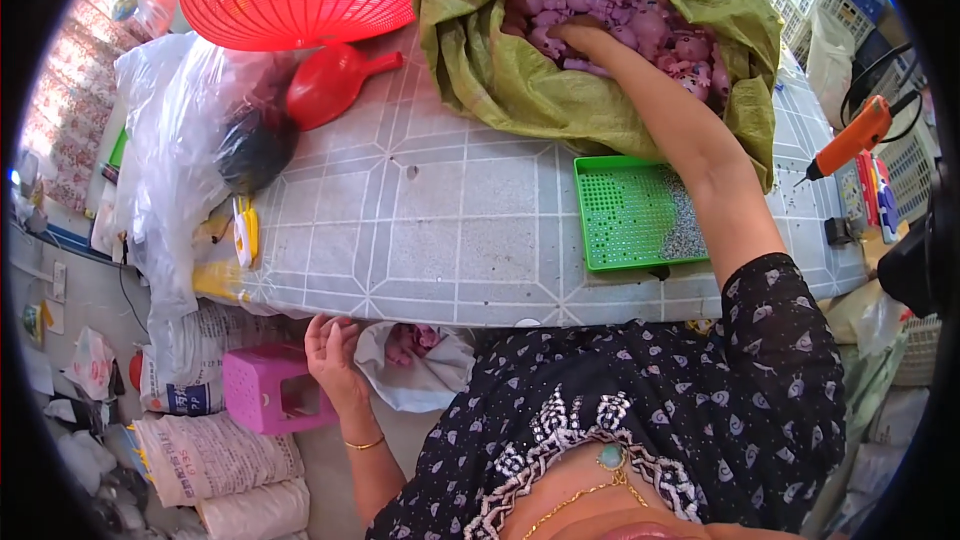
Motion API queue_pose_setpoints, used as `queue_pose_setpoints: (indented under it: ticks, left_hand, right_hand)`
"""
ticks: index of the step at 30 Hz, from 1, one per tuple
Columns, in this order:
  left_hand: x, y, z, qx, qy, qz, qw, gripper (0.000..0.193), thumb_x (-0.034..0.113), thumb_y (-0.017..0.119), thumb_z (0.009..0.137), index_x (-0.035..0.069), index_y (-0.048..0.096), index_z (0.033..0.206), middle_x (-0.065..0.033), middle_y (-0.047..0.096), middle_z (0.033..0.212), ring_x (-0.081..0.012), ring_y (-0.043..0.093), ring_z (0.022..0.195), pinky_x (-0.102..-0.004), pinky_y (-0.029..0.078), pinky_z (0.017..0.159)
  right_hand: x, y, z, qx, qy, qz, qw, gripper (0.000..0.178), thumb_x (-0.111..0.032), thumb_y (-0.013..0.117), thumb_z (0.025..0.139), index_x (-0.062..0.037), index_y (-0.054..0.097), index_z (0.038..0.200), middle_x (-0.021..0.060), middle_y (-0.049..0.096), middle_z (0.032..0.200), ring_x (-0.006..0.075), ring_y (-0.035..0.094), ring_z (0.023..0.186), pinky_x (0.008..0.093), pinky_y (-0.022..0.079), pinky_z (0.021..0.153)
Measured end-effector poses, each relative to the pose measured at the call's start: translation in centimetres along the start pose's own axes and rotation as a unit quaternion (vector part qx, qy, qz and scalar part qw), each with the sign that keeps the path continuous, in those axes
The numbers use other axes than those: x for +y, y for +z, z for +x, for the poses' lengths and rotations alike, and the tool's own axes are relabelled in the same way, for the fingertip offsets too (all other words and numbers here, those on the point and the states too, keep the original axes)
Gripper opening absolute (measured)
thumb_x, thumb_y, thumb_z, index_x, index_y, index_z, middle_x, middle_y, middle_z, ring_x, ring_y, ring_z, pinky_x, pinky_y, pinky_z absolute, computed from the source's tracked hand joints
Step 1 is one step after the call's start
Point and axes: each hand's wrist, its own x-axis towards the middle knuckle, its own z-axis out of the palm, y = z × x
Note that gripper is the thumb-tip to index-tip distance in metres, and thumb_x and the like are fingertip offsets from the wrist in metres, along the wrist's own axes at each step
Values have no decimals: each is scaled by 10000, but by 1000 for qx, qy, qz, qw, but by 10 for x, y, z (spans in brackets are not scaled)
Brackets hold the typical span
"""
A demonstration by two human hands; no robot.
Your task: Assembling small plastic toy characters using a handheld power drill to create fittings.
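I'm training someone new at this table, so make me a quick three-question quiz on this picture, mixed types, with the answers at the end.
1. Multiple choice: which hand reaches among the pink toy pieces in the olive-green sack?
A) left
B) right
C) both

2. True or false: the small grey pieces in the green tray lie toward its right side.

3. Fill in the colour: the scoop beside the clear plastic bag is ____.

Key:
1. B, the right hand.
2. True.
3. Red.
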Motion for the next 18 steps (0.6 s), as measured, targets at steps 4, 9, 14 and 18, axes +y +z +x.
queue_pose_setpoints:
  ticks: [4, 9, 14, 18]
  left_hand:
    - [29, 37, 12, -89, 34, 38, 995, 353, 66, 590, 956, -9, 519, 1293, -132, 653, 1094, -187, 666, 897, -301, 533, 810]
    - [69, 106, 18, -243, 75, 83, 963, 296, 46, 592, 945, -16, 577, 1234, -115, 662, 1072, -186, 663, 915, -303, 521, 846]
    - [86, 172, 28, -394, 97, 87, 910, 285, 46, 620, 929, -9, 601, 1208, -113, 676, 1052, -188, 665, 914, -308, 515, 859]
    - [92, 230, 31, -442, 175, 106, 873, 415, 43, 715, 867, 1, 573, 1254, -95, 652, 1121, -186, 630, 1033, -325, 532, 880]
  right_hand:
    - [10, -19, -3, -26, 91, 188, 978, 412, -395, 709, 832, -108, 692, 1127, 80, 702, 1034, 245, 664, 909, 375, 502, 783]
    - [29, -40, -12, -23, 105, 463, 880, 358, -383, 704, 846, -149, 650, 1111, 1, 682, 936, 153, 648, 811, 332, 469, 719]
    - [14, -62, -49, -84, 116, 567, 811, 290, -384, 692, 870, -137, 644, 1013, -19, 653, 850, 134, 637, 763, 285, 454, 669]
    - [-14, -73, -97, -128, 135, 608, 772, 313, -344, 726, 851, -84, 643, 1005, 13, 679, 859, 134, 644, 739, 295, 477, 653]
